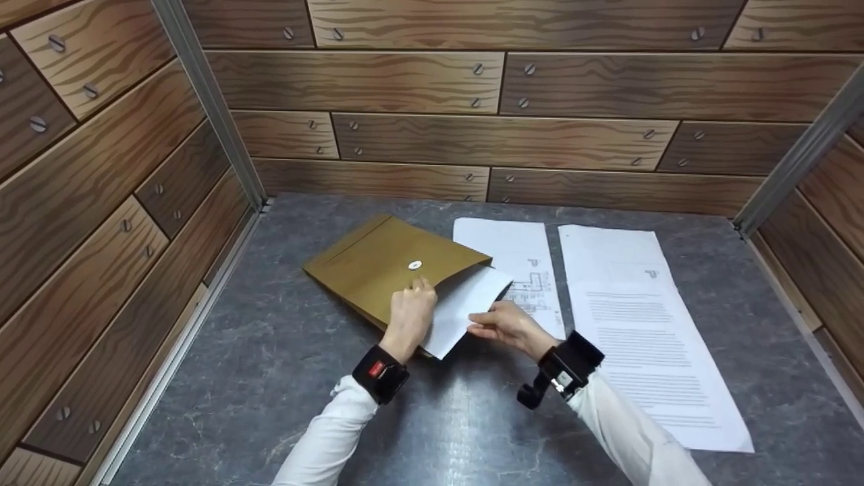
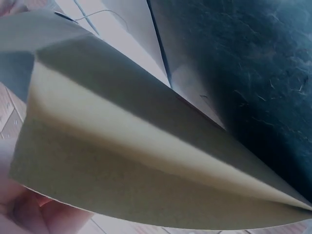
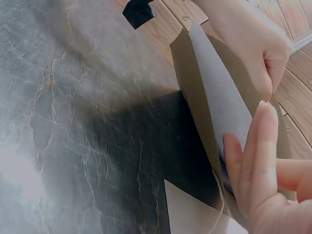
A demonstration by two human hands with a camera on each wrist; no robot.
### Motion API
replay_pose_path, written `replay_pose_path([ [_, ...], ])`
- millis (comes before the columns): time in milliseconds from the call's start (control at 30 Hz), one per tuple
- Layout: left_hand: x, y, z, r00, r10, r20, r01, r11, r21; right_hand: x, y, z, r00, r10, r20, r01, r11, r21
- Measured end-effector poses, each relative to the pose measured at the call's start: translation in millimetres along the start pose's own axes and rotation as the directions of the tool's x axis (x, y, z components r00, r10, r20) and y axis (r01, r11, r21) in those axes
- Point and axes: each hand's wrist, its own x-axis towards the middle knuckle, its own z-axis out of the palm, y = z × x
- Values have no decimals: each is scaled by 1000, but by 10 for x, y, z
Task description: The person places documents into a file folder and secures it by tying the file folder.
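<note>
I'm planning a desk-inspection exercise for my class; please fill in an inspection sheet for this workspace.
Surface: grey marbled tabletop, with glare toward the front.
Job's things: brown envelope, mouth open; white paper partly inside it.
Clutter: diagram sheet, partly hidden by the envelope; text sheet to its right.
Hands: left hand grips the envelope's edge; right hand touches the white paper. Black wrist device on each wrist.
Cables: nothing seen; only a thin string by the envelope.
Surroundings: wood-patterned walls, grey corner posts.
</note>
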Motion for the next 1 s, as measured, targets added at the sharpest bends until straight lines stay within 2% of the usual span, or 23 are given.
replay_pose_path([
  [167,-19,34,-11,1000,15,-17,-15,1000,5,96,49,99,999,-6,-32,7,1000,30],
  [333,-18,40,-40,1000,13,-20,-12,1000,6,178,93,204,999,-21,-32,22,999,33],
  [567,-21,28,-25,999,22,-44,-21,999,25,284,101,304,997,-39,-66,37,999,-29],
  [767,-23,7,-29,998,26,-53,-25,999,28,399,82,328,992,-34,-124,26,997,-71],
  [1000,-43,-23,-38,999,33,-25,-33,999,-18,399,92,261,994,-22,-110,10,994,-107],
])
